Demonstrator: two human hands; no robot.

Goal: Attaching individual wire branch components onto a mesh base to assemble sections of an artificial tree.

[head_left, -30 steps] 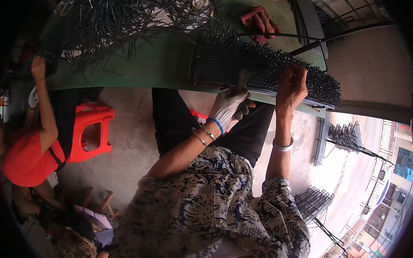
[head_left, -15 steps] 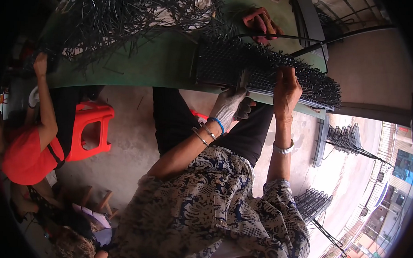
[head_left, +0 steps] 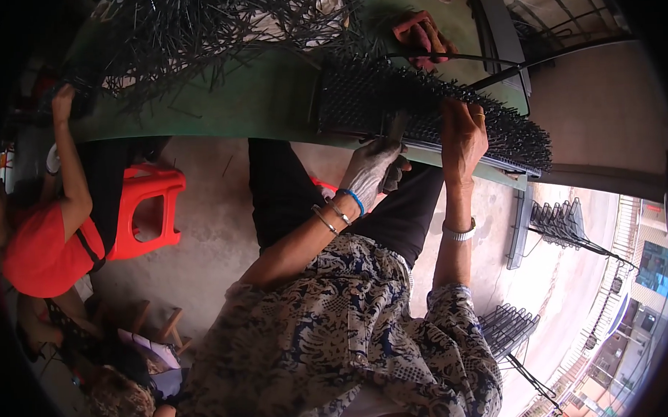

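A dark panel (head_left: 349, 105) with a fine grid pattern lies along the near edge of the table, and short black strips (head_left: 512, 136) stand up densely from its right part. My left hand (head_left: 376, 164), in a worn grey glove, is closed round a flat, dull metal tool (head_left: 396, 125). The tool's upper end rests over the panel, but what it touches is too dark to tell. My right hand (head_left: 464, 136) is bare, with its fingers pinched together among the strips. Whatever lies between those fingertips is hidden.
Loose black strips (head_left: 217, 36) pile up on the green table (head_left: 220, 113) at the far left. A reddish glove (head_left: 421, 38) lies beyond the panel. A co-worker in red (head_left: 48, 251) sits at left by a red stool (head_left: 146, 208). Wire racks (head_left: 559, 223) stand at right.
My right hand has turned and shifted slightly, its fingertips moving a little left over the strips. My left hand and the tool have stayed almost in place.
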